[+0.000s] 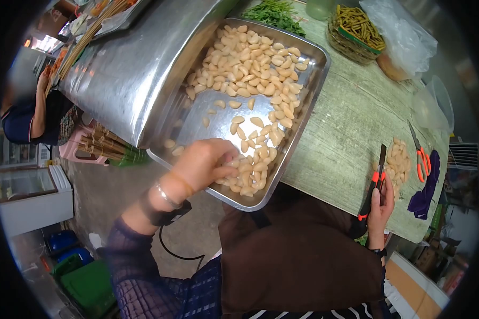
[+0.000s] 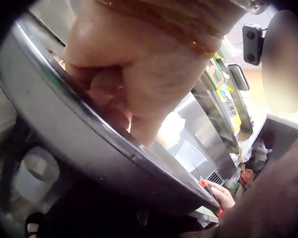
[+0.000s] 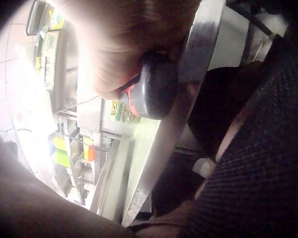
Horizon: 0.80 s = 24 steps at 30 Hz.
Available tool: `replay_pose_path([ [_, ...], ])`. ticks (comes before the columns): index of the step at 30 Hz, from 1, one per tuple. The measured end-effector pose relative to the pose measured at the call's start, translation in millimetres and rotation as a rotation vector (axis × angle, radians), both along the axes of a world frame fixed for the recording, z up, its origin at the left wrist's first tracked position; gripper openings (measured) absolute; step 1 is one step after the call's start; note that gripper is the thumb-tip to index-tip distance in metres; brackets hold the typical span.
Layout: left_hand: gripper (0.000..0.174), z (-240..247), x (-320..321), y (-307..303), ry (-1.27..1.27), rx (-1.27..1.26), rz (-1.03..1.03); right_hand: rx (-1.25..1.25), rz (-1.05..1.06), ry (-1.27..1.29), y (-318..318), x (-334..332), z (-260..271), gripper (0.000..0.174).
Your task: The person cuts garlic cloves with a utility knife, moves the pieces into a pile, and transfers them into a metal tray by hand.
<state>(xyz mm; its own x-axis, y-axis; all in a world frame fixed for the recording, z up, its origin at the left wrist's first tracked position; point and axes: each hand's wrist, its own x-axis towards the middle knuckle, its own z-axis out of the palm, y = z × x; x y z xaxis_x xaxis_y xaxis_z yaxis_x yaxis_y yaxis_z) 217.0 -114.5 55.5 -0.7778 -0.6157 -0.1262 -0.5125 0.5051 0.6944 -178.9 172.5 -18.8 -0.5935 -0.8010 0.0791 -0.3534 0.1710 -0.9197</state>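
Observation:
A metal tray (image 1: 313, 101) holds many peeled garlic cloves (image 1: 245, 64). My left hand (image 1: 205, 162) reaches over its near left side, fingers curled down among the cloves; whether a clove is pinched cannot be told. In the left wrist view that hand (image 2: 134, 74) is at the tray's rim (image 2: 104, 134), fingertips partly hidden. My right hand (image 1: 380, 208) grips a black and red box cutter (image 1: 368, 199), blade pointing up, at the table's front edge beside a small pile of cloves (image 1: 398, 162). In the right wrist view the cutter's black end (image 3: 158, 87) shows under the hand (image 3: 119, 44).
Orange-handled scissors (image 1: 421, 159) and a purple cloth (image 1: 424, 191) lie at the right of the green table (image 1: 335, 138). Behind are greens (image 1: 274, 15), a basket of green pods (image 1: 359, 29) and a plastic bag (image 1: 404, 37). Another person (image 1: 34, 114) is at the far left.

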Motion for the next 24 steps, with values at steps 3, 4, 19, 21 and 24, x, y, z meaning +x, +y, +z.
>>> replay_pose_path([
  [3, 0.028, 10, 1, 0, 0.030, 0.328, 0.162, 0.010, 0.001, -0.005, 3, -2, -1, 0.054],
  [4, 0.029, 14, 5, 0, 0.045, 0.450, 0.234, 0.002, 0.004, 0.002, 3, -3, -2, 0.054],
  [19, 0.009, 22, -2, -17, 0.113, 0.333, 0.212, -0.041, 0.008, -0.073, -2, 3, 2, 0.053],
  [21, 0.013, 8, -16, -15, 0.154, -0.002, 0.037, -0.040, 0.008, -0.111, -1, 2, 1, 0.054],
  [24, 0.018, 1, -29, -14, -0.066, -0.006, -0.009, -0.033, 0.012, -0.090, -2, 1, 1, 0.054],
])
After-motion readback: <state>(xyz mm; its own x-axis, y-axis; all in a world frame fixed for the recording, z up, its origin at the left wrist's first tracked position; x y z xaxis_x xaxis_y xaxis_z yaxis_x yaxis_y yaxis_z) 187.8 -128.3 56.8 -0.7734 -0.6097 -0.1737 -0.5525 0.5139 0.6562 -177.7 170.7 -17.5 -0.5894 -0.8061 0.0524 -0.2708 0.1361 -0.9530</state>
